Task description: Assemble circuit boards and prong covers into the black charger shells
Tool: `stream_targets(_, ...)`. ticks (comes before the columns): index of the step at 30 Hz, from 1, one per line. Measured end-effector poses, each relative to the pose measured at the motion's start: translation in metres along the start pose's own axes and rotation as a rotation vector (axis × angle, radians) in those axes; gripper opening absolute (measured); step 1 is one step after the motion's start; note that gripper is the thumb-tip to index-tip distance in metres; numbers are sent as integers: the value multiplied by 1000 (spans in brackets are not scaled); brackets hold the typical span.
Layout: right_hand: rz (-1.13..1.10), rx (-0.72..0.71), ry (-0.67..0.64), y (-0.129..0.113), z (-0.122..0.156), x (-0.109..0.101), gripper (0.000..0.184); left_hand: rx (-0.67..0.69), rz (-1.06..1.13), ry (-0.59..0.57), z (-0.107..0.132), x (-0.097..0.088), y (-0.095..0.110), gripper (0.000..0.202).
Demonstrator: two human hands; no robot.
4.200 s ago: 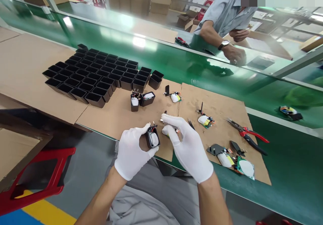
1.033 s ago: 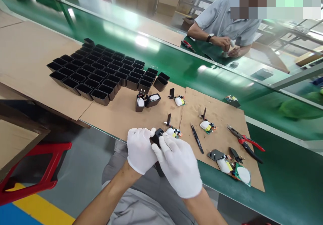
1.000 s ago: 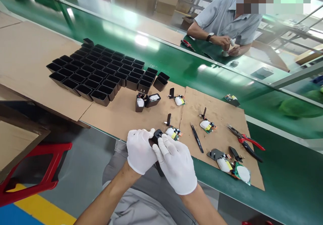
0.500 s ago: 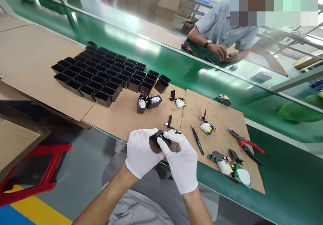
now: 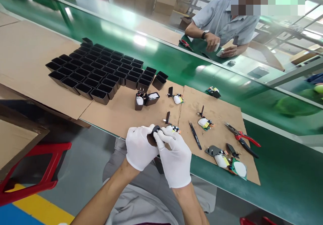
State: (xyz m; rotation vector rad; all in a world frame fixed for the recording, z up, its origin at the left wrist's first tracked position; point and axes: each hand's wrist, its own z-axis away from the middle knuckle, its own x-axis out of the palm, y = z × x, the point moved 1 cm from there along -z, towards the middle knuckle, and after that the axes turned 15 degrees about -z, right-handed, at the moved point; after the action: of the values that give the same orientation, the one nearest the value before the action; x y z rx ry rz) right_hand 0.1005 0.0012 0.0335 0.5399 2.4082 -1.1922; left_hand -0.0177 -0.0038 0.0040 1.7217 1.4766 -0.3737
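Both hands wear white gloves and meet above the near edge of the cardboard. My left hand (image 5: 140, 147) is wrapped round a black plastic housing (image 5: 152, 139), steadying it from the left. The fingers of my right hand (image 5: 175, 161) pinch its top at a black end piece (image 5: 156, 128). Fingers hide most of the housing, so what is inside cannot be made out. Just beyond my right fingers lies a small circuit board (image 5: 174, 129) with a black plate standing beside it. Black tweezers (image 5: 195, 136) rest to the right of that hand.
Rows of black open-topped housings (image 5: 91, 83) stand at left. Two filled housings (image 5: 139, 102) sit nearer. Circuit boards with white pads (image 5: 222, 160) and red-handled pliers (image 5: 242, 139) lie at right. Across the green bench (image 5: 174, 58), a co-worker's hands (image 5: 213, 43) hold small white pieces.
The view has shifted slightly. My right fingers have closed in over the top of the black housing, covering more of it. The co-worker's hands have moved apart.
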Motion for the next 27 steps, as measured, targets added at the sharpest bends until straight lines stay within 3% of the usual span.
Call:
stream_targets(3,72,-47,-34,5,8,-1,15,10,6,1,5,2,-2,16)
stream_targets(10,153,-113,-146,20,18,-8,29,-5,68,11,15,5,-8,53)
stream_targets(18,213,-209,-189,20,14,-13,32,126,145,77,2,-10,-7,45)
stream_targets(24,172,-185,-158,26,18,2,34,219,74,40,3,2,-14,39)
stream_targets(27,136,-159,-67,28,21,4,32,206,66,39,6,6,-14,40)
